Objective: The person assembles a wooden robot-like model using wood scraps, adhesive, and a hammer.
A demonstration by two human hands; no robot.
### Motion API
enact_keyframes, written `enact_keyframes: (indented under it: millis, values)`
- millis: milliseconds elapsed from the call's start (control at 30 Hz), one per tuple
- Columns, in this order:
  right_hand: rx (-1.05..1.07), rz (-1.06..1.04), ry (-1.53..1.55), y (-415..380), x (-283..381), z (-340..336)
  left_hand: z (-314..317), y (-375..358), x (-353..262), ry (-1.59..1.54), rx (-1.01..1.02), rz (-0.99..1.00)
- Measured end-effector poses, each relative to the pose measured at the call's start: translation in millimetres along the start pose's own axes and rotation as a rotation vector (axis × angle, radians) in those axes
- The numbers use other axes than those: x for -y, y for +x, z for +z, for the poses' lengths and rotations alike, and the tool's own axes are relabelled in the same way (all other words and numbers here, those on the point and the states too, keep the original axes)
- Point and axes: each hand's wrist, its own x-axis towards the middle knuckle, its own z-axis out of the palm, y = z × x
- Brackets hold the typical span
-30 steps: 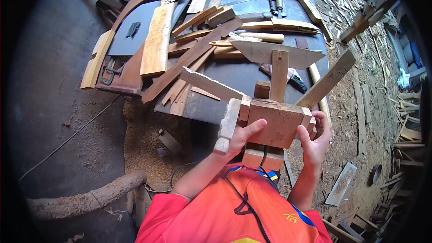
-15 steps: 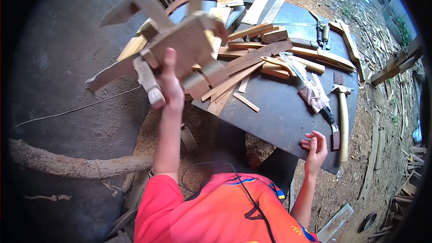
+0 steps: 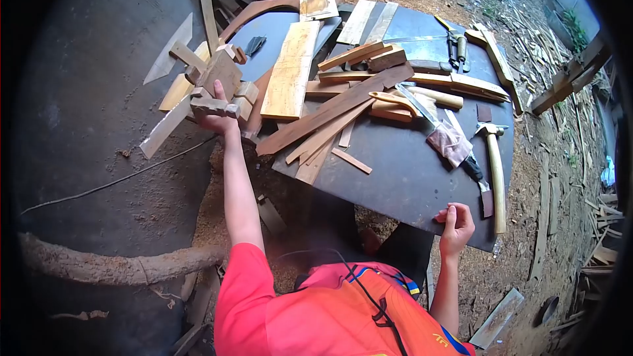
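Observation:
My left hand [image 3: 219, 120] is stretched far out to the left and grips a wooden assembly [image 3: 210, 82], a block with several slats and pegs sticking out of it, held low over the dark ground beside the worktable. My right hand [image 3: 453, 221] rests with curled fingers on the near edge of the dark round worktable [image 3: 402, 178] and holds nothing. A hammer with a wooden handle [image 3: 494, 165] lies just beyond that hand.
The table carries a broad plank [image 3: 290, 69], long brown slats [image 3: 333, 109], a cloth-wrapped tool [image 3: 448, 138] and pliers [image 3: 455, 43]. Sawdust covers the ground below. A thick root [image 3: 112, 264] crosses the ground at left. Scrap wood litters the right side.
Both hands held the wooden assembly close in front a second ago. The right hand let go and dropped to the table edge. The left hand swung the assembly out left and down.

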Motion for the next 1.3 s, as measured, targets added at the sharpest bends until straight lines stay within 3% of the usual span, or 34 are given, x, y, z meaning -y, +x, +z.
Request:
enact_keyframes:
  millis: [233,333,467,800,1300]
  values:
    - [-0.031,0.031,-0.072,2.2,0.2,6.0,-26.9,-13.1,-21.5,-0.066,0.164,-0.116]
    - [-0.042,0.039,-0.094,3.9,3.9,12.8,-29.3,-14.0,0.8,0.070,0.227,-0.068]
    - [-0.044,0.042,-0.117,4.0,3.5,12.6,-36.5,-11.1,1.3,-0.069,0.298,-0.090]
    - [-0.040,0.048,-0.117,3.9,4.8,10.9,-41.1,-18.1,14.8,-0.183,0.337,-0.046]
    - [-0.046,0.035,-0.128,3.9,2.4,10.2,-49.8,-17.1,28.7,-0.035,0.367,0.062]
